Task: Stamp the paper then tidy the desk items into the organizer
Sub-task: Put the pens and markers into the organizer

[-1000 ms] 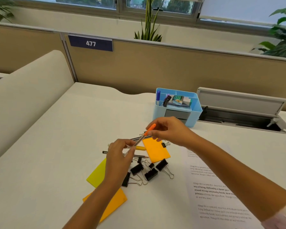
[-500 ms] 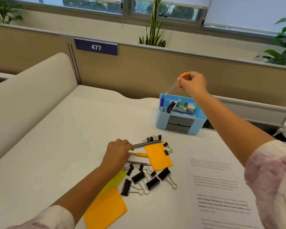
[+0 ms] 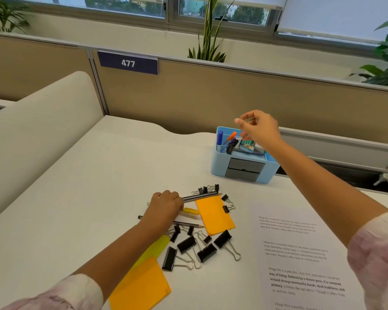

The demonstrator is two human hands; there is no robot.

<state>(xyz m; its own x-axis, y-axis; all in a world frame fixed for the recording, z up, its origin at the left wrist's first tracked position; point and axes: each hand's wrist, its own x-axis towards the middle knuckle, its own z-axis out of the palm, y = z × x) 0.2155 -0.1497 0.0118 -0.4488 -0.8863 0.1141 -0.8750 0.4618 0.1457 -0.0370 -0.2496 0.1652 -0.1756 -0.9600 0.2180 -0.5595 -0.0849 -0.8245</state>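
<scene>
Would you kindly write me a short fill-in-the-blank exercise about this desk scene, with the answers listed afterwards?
1. The orange-capped pen stands in the ____ organizer.
2. The sign on the partition reads ____.
3. The left hand rests on the pencils, while the right hand hovers open above the ____.
4. The binder clips are ____ in colour.

Answers: blue; 477; organizer; black

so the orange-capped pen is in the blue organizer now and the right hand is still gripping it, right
Not quite. The head view shows the orange-capped pen standing in the blue organizer, but the right hand is open above it and holds nothing. The left hand rests on the pencils on the desk.
</scene>
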